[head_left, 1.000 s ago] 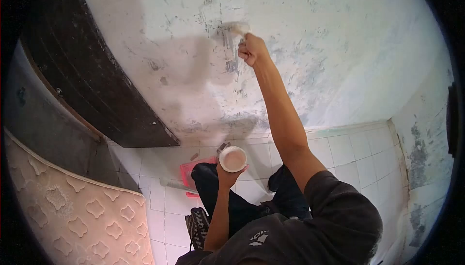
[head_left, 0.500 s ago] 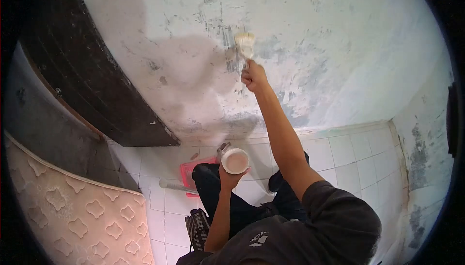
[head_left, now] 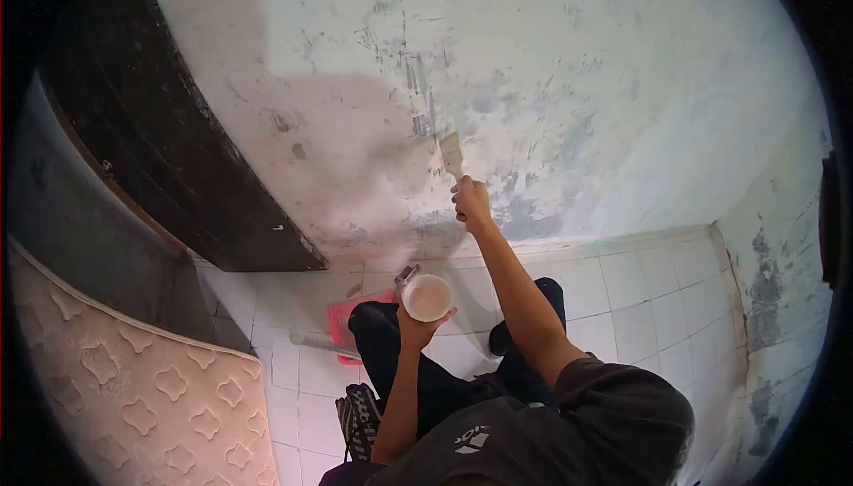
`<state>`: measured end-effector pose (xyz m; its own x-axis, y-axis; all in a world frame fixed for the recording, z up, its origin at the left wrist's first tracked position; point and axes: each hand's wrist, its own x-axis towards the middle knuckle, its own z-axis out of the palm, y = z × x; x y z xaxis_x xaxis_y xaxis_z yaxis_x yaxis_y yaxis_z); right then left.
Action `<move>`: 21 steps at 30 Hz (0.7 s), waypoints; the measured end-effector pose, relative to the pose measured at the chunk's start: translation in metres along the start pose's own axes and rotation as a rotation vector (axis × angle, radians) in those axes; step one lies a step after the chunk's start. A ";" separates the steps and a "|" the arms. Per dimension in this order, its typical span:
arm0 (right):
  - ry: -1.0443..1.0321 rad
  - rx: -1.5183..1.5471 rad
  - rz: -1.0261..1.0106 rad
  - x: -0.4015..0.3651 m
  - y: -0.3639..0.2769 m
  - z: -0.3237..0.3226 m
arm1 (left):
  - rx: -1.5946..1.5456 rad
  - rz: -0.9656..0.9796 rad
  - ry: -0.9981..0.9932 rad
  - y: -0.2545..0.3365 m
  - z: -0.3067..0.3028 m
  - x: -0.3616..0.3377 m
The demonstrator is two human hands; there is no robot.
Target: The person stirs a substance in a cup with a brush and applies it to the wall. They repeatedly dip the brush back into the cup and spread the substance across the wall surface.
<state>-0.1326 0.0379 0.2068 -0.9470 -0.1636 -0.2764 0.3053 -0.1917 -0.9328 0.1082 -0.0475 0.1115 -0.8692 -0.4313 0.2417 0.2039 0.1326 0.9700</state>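
My right hand [head_left: 471,203] is wrapped round the handle of a paintbrush [head_left: 451,155]. The brush's pale bristles are up against the patchy white and grey wall [head_left: 569,86]. Down by my knee, my left hand [head_left: 418,330] grips a white cup [head_left: 427,298] from below and the side. Pinkish-white paint shows inside the cup, and its handle points toward the wall.
A dark door [head_left: 169,113] stands at the left. Below it lies a beige patterned mattress [head_left: 169,388]. On the white tiled floor [head_left: 622,279], a pink plastic basket [head_left: 342,317] and a pale tube [head_left: 322,342] lie left of my knee, with a black-and-white patterned item [head_left: 359,424] nearer me.
My right hand has moved the paintbrush down the wall, its bristles now lower and narrower in view. My left hand and the cup have hardly shifted.
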 end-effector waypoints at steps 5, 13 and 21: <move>0.340 -0.583 -0.988 0.002 -0.037 0.011 | 0.018 0.047 0.013 0.004 0.004 -0.002; 0.350 -0.782 -0.994 0.009 -0.134 0.048 | -0.036 0.055 -0.027 0.011 0.007 -0.002; 0.291 -1.042 -0.475 0.043 -0.058 0.027 | -0.021 0.021 -0.023 -0.001 0.001 0.000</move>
<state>-0.1880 0.0162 0.2549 -0.9720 -0.0365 0.2321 -0.1844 0.7306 -0.6574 0.1076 -0.0464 0.1103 -0.8746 -0.4083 0.2614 0.2312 0.1225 0.9652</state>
